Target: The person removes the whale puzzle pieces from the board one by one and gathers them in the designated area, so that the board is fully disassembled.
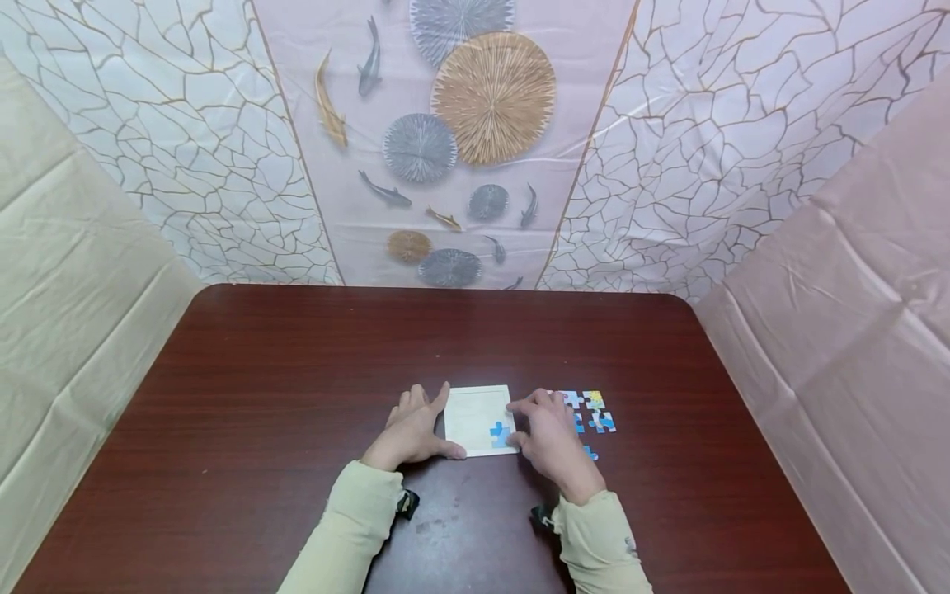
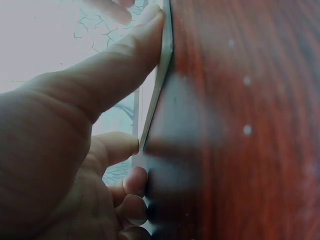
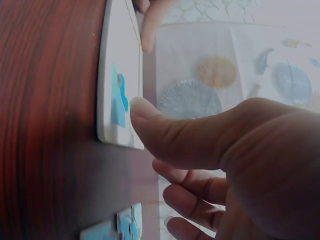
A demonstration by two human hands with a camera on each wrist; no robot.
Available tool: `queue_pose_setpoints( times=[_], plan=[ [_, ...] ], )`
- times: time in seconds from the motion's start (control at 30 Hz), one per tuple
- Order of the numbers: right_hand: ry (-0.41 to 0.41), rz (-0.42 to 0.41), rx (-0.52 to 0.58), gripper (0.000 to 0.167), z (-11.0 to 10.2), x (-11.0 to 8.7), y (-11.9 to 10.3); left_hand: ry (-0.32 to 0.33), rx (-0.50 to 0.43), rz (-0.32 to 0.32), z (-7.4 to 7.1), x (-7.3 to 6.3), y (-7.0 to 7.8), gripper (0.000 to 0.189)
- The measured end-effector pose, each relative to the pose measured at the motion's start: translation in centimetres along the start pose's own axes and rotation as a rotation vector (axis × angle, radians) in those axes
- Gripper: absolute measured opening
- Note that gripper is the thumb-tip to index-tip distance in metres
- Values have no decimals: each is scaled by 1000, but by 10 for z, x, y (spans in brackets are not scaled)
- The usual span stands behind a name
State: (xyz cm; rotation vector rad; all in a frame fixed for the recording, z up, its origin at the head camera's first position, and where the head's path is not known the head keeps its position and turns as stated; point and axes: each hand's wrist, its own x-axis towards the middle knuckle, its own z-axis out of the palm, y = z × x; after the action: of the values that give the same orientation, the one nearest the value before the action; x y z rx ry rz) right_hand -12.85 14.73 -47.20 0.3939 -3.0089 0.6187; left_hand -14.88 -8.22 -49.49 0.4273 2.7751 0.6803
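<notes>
A flat white puzzle tray (image 1: pixel 475 412) lies on the table between both hands. One blue jigsaw piece (image 1: pixel 500 434) sits in its front right corner. My left hand (image 1: pixel 408 433) rests at the tray's left side, thumb along the front left corner and forefinger stretched toward the back. In the left wrist view, its thumb and forefinger touch the tray edge (image 2: pixel 156 95). My right hand (image 1: pixel 552 437) is at the tray's right side, with the thumb tip (image 3: pixel 144 107) at the blue piece (image 3: pixel 118 107) and the other fingers loosely bent.
Several loose jigsaw pieces (image 1: pixel 594 400), blue, white and yellow, lie right of the tray, some partly hidden by my right hand. The dark red-brown table (image 1: pixel 312 355) runs back to a patterned cloth wall (image 1: pixel 460 206). Pale cloth hangs on both sides.
</notes>
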Motion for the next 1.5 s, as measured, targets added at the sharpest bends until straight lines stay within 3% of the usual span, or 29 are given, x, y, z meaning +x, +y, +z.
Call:
queue_pose_setpoints(
  times=[0.17,0.47,1.0,1.33,1.5],
  plan=[
    [-47,-18,-25,37,4,3,-6,1,11,2,0,0,0,114],
    [-53,-33,-55,27,7,3,-6,-2,4,4,0,0,0,114],
    [-100,76,-64,41,7,8,-8,-2,-2,3,0,0,-1,114],
    [-113,62,-58,18,5,8,-10,1,-7,-1,1,1,-2,114],
    [-119,58,-71,18,6,8,-11,5,-13,2,0,0,-1,114]
  ],
)
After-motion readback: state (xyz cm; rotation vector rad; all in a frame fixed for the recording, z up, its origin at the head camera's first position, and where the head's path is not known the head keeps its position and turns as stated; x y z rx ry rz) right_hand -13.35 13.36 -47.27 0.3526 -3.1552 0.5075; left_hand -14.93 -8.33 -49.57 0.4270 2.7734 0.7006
